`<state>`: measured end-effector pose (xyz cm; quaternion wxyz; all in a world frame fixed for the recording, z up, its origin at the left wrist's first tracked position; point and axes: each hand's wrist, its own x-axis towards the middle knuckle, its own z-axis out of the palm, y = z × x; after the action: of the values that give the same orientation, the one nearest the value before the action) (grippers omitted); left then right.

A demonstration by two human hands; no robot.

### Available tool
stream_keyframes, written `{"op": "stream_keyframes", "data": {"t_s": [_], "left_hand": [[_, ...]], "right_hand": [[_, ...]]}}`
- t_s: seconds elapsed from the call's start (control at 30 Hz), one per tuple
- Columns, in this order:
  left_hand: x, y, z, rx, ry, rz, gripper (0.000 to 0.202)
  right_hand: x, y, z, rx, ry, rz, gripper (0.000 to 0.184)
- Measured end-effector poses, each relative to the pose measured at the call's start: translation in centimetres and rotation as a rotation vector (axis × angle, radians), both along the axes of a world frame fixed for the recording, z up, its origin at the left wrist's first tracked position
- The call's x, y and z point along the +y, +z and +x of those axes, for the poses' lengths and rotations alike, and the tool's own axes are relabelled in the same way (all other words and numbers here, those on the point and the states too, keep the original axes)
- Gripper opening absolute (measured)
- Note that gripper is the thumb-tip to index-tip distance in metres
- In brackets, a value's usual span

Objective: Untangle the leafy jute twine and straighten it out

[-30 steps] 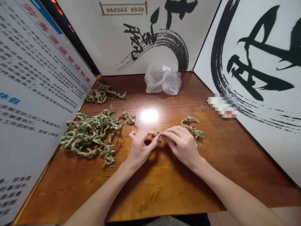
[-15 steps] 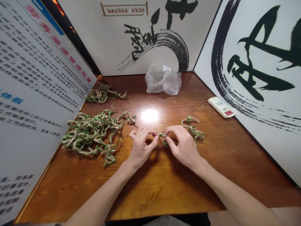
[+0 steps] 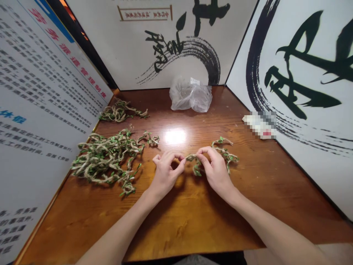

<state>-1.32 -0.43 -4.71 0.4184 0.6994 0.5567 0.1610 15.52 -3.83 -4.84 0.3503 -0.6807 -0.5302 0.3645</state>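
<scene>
Between my two hands a short stretch of leafy twine, tan rope with small green leaves, is held above the table. My left hand pinches its left end between thumb and fingertips. A little to the right, my right hand pinches the same twine with thumb and forefinger. One leafy part hangs below, beside the right thumb. More of the leafy twine lies on the table just beyond my right hand, partly hidden by it. To the left of my left hand rests a large tangled heap of leafy twine.
Behind the big heap is a smaller bundle of twine. A crumpled clear plastic bag sits at the back of the wooden table. A blurred-out pale object lies by the right panel. Printed panels enclose three sides.
My right hand has shifted slightly right along the twine, so more of it shows between my hands. The hanging leafy part is now more visible. My left hand keeps its pinch.
</scene>
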Motion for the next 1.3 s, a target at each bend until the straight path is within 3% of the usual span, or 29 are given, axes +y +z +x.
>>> {"op": "stream_keyframes", "data": {"t_s": [0.13,0.23,0.37,0.47,0.6,0.67,0.8,0.9,1.0,1.13,1.3], "left_hand": [[0.0,-0.2,0.1,-0.075,0.054,-0.089,0.011],[-0.3,0.0,0.1,-0.107,-0.012,0.037,0.011],[-0.7,0.4,0.0,-0.158,-0.111,0.202,0.010],[-0.6,0.3,0.0,-0.227,-0.077,0.221,0.006],[-0.2,-0.6,-0.2,-0.385,0.103,-0.027,0.011],[-0.1,-0.9,-0.3,-0.433,0.199,-0.150,0.016],[0.3,-0.8,-0.2,-0.429,0.312,-0.213,0.020],[0.7,-0.4,-0.1,-0.508,0.377,-0.246,0.021],[1.0,-0.1,0.1,-0.646,0.425,-0.371,0.028],[1.4,0.0,0.1,-0.801,0.520,-0.544,0.042],[1.6,0.3,0.2,-0.927,0.686,-0.700,0.054]], "right_hand": [[0.0,-0.4,-0.4,0.293,-0.142,-0.205,0.034],[-0.2,-0.5,-0.5,0.167,-0.165,-0.236,0.036],[-0.2,-0.4,-0.3,-0.026,-0.083,-0.292,0.039],[0.1,0.2,0.0,0.082,-0.023,-0.313,0.042],[0.3,0.7,0.0,0.463,0.076,-0.327,0.045],[0.2,0.6,-0.2,0.536,0.086,-0.357,0.044],[0.1,0.3,-0.2,0.398,0.078,-0.437,0.042],[0.3,0.5,0.4,0.191,0.058,-0.349,0.028],[0.7,0.8,1.2,0.044,0.039,-0.236,0.025],[0.9,1.0,1.7,0.044,0.082,-0.117,0.024],[0.8,1.0,1.3,0.113,0.277,-0.158,0.019]]}}
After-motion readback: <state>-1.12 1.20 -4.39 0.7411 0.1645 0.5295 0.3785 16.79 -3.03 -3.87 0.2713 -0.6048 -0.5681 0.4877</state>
